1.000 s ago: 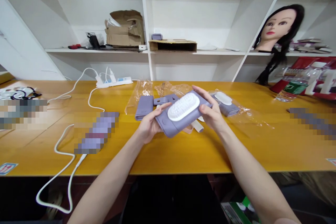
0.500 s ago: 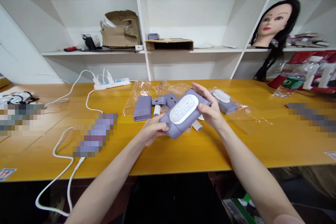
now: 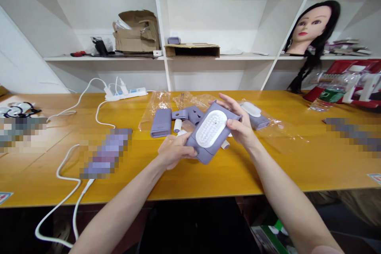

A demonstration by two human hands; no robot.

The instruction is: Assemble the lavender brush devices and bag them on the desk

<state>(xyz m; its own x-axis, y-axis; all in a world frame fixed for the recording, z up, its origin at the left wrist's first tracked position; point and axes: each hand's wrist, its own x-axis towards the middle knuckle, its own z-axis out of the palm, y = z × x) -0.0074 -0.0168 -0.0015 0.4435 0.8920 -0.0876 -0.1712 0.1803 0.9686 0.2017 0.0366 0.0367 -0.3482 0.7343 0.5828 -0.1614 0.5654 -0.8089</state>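
A purple case with a white oval bristled pad (image 3: 211,129) is held tilted above the table between both hands. My left hand (image 3: 176,151) grips its lower left end, thumb on the front face. My right hand (image 3: 239,124) holds the upper right side, with the thumb near the pad's edge and the other fingers partly hidden behind. Behind the case lie a purple box (image 3: 161,122), a small white cylinder (image 3: 177,126) and other purple parts (image 3: 193,115). To the right, another purple piece with a white oval top (image 3: 251,109) rests on clear plastic.
A power strip (image 3: 126,93) with white cables sits at the back left of the table (image 3: 143,178). A plastic bottle (image 3: 327,97) stands back right. Shelves behind hold cardboard boxes (image 3: 135,33) and a mannequin head (image 3: 314,25).
The held case has turned steeper, its lower end shifting right and slightly down. My left hand has moved right with it, still gripping. My right hand has barely moved.
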